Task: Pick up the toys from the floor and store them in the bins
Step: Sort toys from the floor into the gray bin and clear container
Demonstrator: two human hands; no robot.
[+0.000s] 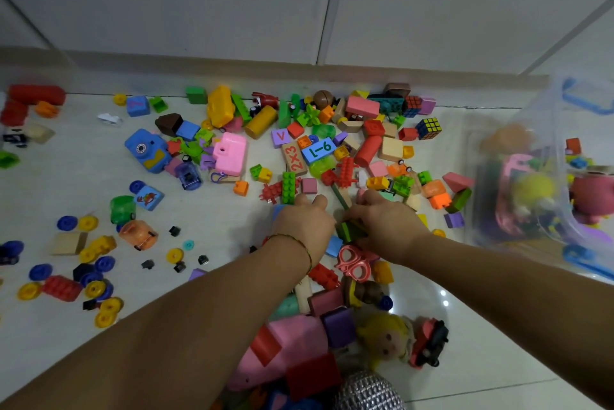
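Dark green block (349,231) sits low in the middle of the toy spread on the floor (216,217). Your right grip (387,225) is clenched round it from above, thumb side tucked against its near edge. That hold should let you lift it straight out without dragging its neighbours.

Your left grip (304,223) is down right beside it, fingers curled into the pile next to the green studded brick (289,187). A blue piece peeks out at its left edge, but the palm hides the underside, so I can't tell if it's grasping anything. With both down together, you're probably taking a handful per side, which is quicker than one at a time.

The clear bin (478,210) stands on your right, near the right forearm, so the carry is short. It holds pink and yellow toys already.

Most toys lie unbinned:
- pink scissors (354,263) just under the right wrist
- doll (387,340) nearer you
- loose wheels (88,222) well off to the left

Task looks early.
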